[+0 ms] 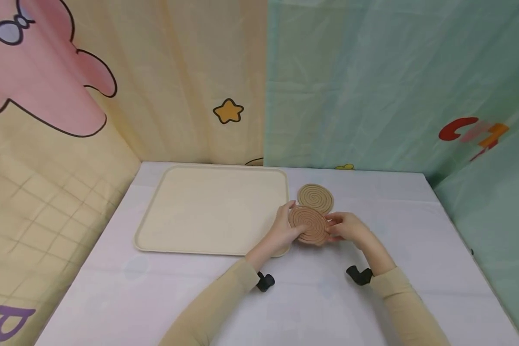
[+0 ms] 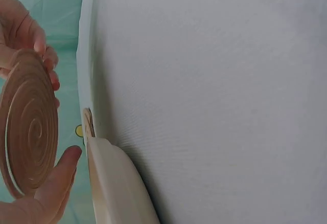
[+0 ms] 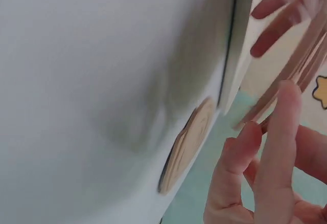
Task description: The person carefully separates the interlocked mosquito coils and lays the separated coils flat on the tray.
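Observation:
A reddish-brown round coaster with a spiral pattern (image 1: 310, 225) is held between both hands, raised off the table. My left hand (image 1: 284, 226) grips its left side, the thumb lying over the near face. At its right edge, my right hand (image 1: 345, 227) pinches the rim with its fingertips. Edge-on in the right wrist view, the held coasters (image 3: 301, 65) show more than one layer; how many, I cannot tell. Just behind them, a lighter tan spiral coaster (image 1: 315, 197) lies on the table, looking like a low stack in the right wrist view (image 3: 186, 144).
A large cream tray (image 1: 212, 209) lies left of the coasters, its right edge beside the left hand. White cloth covers the table (image 1: 311, 302). Printed curtains (image 1: 350, 81) stand along the table's back and sides. Black wrist mounts (image 1: 359, 275) sit on both arms.

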`<control>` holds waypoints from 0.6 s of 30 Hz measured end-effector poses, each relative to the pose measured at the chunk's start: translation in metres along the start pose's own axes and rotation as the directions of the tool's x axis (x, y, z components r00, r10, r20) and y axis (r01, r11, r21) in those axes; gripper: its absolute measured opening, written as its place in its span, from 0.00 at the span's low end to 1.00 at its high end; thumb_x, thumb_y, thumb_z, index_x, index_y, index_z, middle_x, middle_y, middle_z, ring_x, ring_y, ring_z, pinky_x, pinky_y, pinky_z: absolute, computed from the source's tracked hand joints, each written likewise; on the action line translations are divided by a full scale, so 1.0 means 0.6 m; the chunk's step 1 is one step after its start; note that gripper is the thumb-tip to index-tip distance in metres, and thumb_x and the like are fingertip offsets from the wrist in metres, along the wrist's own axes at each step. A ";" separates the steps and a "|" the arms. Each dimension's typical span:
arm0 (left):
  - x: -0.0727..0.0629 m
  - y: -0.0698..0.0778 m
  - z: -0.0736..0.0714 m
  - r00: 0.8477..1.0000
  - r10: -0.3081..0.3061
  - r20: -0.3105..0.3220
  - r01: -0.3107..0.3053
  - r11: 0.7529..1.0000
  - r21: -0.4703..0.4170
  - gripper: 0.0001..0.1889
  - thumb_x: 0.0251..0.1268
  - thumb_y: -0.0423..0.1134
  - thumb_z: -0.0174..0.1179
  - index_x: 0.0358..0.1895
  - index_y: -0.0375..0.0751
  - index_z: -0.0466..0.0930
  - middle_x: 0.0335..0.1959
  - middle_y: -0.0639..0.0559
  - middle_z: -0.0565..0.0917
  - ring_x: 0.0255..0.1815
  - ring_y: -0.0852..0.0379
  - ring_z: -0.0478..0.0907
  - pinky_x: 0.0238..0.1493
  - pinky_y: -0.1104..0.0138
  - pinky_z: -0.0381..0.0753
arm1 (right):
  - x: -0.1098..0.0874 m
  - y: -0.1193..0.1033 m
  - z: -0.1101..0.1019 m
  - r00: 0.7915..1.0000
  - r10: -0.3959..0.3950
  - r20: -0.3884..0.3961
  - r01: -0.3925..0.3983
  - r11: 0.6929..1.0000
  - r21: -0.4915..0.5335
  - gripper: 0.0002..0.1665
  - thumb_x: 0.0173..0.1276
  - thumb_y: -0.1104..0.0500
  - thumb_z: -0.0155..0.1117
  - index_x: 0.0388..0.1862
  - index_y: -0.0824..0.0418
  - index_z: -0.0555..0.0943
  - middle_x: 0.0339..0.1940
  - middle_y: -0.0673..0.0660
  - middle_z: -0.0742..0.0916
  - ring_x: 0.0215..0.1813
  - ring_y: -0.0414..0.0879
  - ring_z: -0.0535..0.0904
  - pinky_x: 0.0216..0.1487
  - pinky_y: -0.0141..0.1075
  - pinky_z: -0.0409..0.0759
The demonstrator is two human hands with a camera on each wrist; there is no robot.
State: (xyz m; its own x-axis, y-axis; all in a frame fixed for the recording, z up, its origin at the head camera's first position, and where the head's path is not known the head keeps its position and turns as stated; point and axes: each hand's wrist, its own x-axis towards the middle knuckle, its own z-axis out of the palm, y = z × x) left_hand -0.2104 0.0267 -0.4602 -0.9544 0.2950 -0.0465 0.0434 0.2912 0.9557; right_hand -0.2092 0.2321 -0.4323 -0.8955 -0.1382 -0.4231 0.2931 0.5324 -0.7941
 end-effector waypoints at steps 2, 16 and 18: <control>-0.003 -0.004 -0.004 0.998 0.041 -0.048 -0.041 0.999 -0.008 0.43 0.60 0.35 0.64 0.76 0.36 0.51 0.72 0.37 0.61 0.74 0.41 0.61 0.76 0.50 0.58 | -0.001 -0.009 0.012 1.000 -0.024 -0.002 0.024 0.999 0.026 0.32 0.69 0.71 0.57 0.70 0.77 0.63 0.58 0.74 0.75 0.38 0.43 0.82 0.41 0.36 0.87; -0.003 -0.036 -0.028 0.960 -0.033 -0.280 -0.021 0.982 -0.190 0.46 0.51 0.22 0.68 0.75 0.39 0.56 0.71 0.38 0.67 0.74 0.41 0.61 0.77 0.50 0.55 | 0.022 -0.028 0.080 0.992 -0.083 -0.097 0.097 0.984 0.152 0.32 0.65 0.74 0.61 0.68 0.76 0.66 0.51 0.71 0.77 0.32 0.41 0.81 0.39 0.35 0.87; -0.006 -0.037 -0.031 0.958 -0.058 -0.281 -0.008 0.974 -0.227 0.46 0.51 0.22 0.68 0.75 0.40 0.56 0.72 0.38 0.67 0.75 0.39 0.61 0.77 0.50 0.55 | 0.022 -0.029 0.082 0.990 -0.091 -0.109 0.105 0.985 0.136 0.33 0.64 0.73 0.62 0.68 0.76 0.66 0.53 0.73 0.77 0.33 0.43 0.82 0.41 0.36 0.87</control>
State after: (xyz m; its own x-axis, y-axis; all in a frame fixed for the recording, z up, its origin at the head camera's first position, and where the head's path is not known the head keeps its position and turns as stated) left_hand -0.2136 0.0021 -0.4759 -0.9998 0.0105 -0.0182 -0.0174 0.0748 0.9970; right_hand -0.2096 0.1802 -0.4456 -0.9495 -0.0942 -0.2993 0.2400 0.3964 -0.8862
